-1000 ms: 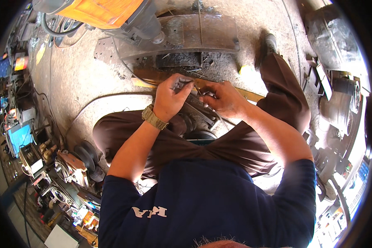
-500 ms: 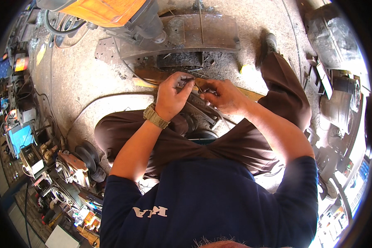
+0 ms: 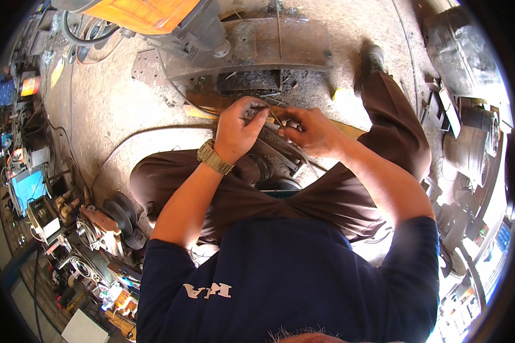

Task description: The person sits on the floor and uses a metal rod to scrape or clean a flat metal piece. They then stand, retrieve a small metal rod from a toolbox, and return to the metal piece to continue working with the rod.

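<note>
Little has shifted since the earlier frames: both hands remain close together above the knees, the left one edged slightly upward. Left hand: fingers curled shut on a small grey metal piece, pinched between thumb and fingertips; a metal wristwatch sits on that wrist. Right hand: fingers bent inward, tips closed on a thin wire-like end just beside the metal piece; what exactly it grips is too small to tell. Metal piece: held in the air between the two hands, over a dark metal part lying across the lap. Rusty steel frame: on the concrete floor just beyond the hands, under an orange machine. Wooden strip: flat on the floor, passing behind the hands. Coils and small tools: heaped at the person's left.
</note>
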The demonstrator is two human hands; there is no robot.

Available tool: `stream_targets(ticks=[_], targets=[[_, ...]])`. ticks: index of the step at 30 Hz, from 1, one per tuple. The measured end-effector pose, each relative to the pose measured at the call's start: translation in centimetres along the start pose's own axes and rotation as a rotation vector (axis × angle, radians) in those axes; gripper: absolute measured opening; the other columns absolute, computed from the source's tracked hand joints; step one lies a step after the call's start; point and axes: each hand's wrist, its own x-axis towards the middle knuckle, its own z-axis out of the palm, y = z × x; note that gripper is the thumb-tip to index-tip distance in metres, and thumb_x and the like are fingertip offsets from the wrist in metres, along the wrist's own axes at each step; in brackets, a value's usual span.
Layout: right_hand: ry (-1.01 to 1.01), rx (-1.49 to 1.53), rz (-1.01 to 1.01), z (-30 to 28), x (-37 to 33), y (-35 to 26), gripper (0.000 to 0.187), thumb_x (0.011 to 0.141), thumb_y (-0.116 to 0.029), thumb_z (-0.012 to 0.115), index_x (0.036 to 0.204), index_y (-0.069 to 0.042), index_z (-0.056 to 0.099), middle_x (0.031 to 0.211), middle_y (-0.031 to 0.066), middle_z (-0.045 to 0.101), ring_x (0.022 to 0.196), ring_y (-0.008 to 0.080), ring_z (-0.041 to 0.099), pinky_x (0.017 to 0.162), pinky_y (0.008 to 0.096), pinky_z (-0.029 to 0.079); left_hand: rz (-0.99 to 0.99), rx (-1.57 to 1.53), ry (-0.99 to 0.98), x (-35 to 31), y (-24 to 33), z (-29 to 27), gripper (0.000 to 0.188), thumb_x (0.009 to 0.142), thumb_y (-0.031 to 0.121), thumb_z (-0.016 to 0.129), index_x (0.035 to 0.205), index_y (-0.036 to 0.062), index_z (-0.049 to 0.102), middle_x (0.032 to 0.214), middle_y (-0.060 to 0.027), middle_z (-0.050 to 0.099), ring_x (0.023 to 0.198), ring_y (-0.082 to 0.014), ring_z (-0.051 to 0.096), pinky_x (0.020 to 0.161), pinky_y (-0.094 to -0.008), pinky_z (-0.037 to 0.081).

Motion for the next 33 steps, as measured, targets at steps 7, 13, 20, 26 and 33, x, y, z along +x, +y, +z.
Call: stream_targets(ticks=[7,13,20,26,33], targets=[[-0.039,-0.018,0.032,-0.4,0.2,-0.7,0.035,0.095,-0.027,0.071,0.120,-0.002,0.068,0.095,0.0258,0.073,0.092,0.0439,0.072,0.080,0.0476,0.056,-0.020,0.034,-0.034,-0.1,0.3,-0.4,0.013,0.100,0.008,0.068,0.110,0.0008,0.069,0.092,-0.0011,0.070,0.082,-0.0061,0.061,0.075,-0.0253,0.051],[0.002,0.016,-0.047,0.2,0.2,0.5,0.034,0.095,-0.025,0.071,0.119,-0.002,0.068,0.095,0.0258,0.073,0.090,0.0451,0.071,0.078,0.0475,0.055,0.057,0.075,-0.004,-0.1,0.9,-0.5,0.011,0.099,0.009,0.069,0.108,0.0013,0.069,0.087,-0.0031,0.070,0.078,-0.0078,0.060,0.072,-0.0258,0.051],[0.015,-0.008,-0.093,0.5,0.0,0.9,0.033,0.095,-0.024,0.071,0.119,-0.001,0.067,0.092,0.0260,0.072,0.088,0.0461,0.070,0.076,0.0483,0.055,-0.020,0.042,-0.063,-0.2,0.5,-0.5,0.013,0.101,0.009,0.067,0.110,0.0005,0.067,0.090,-0.0041,0.070,0.082,-0.0092,0.065,0.075,-0.0265,0.053],[0.020,-0.057,-0.082,0.0,-0.1,0.3,0.033,0.094,-0.025,0.072,0.118,-0.001,0.067,0.092,0.0252,0.073,0.088,0.0453,0.071,0.076,0.0488,0.055,-0.115,-0.046,-0.121,-0.2,0.1,-0.4,0.016,0.103,0.010,0.064,0.114,-0.0015,0.065,0.098,-0.0049,0.071,0.089,-0.0101,0.068,0.081,-0.0260,0.055],[-0.006,-0.049,-0.037,-0.5,-0.2,-0.4,0.034,0.093,-0.026,0.073,0.116,-0.002,0.067,0.095,0.0249,0.073,0.092,0.0453,0.070,0.080,0.0498,0.055,-0.131,-0.114,-0.135,0.0,0.5,-0.7,0.016,0.103,0.010,0.064,0.114,-0.0022,0.065,0.099,-0.0047,0.070,0.091,-0.0110,0.068,0.084,-0.0267,0.056]])
